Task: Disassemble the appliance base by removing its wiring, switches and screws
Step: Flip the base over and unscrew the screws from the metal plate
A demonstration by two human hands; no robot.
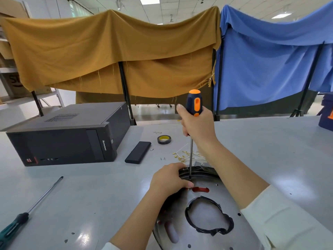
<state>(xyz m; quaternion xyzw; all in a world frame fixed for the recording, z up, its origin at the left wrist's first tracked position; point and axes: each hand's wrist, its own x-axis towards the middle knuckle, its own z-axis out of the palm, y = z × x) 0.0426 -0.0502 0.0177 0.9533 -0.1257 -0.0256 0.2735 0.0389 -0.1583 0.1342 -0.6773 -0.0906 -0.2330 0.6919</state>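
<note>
Metal appliance base point(207, 219) on the grey table point(270, 150), worked with an orange-and-black screwdriver point(193, 103).
Right hand point(197, 127) grips the screwdriver handle, shaft upright, tip down at the base's far rim. Left hand point(168, 179) curls over that rim, holding it. Loose wires point(185, 156) and screws point(162, 158) lie just beyond; a second, green-handled screwdriver point(27, 213) lies well to the left.

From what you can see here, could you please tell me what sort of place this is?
Probably a workshop or lab bench in an office-like hall. On the grey table lie a desktop computer, a spare screwdriver and loose screws; cloth-draped partitions screen it off.
</note>
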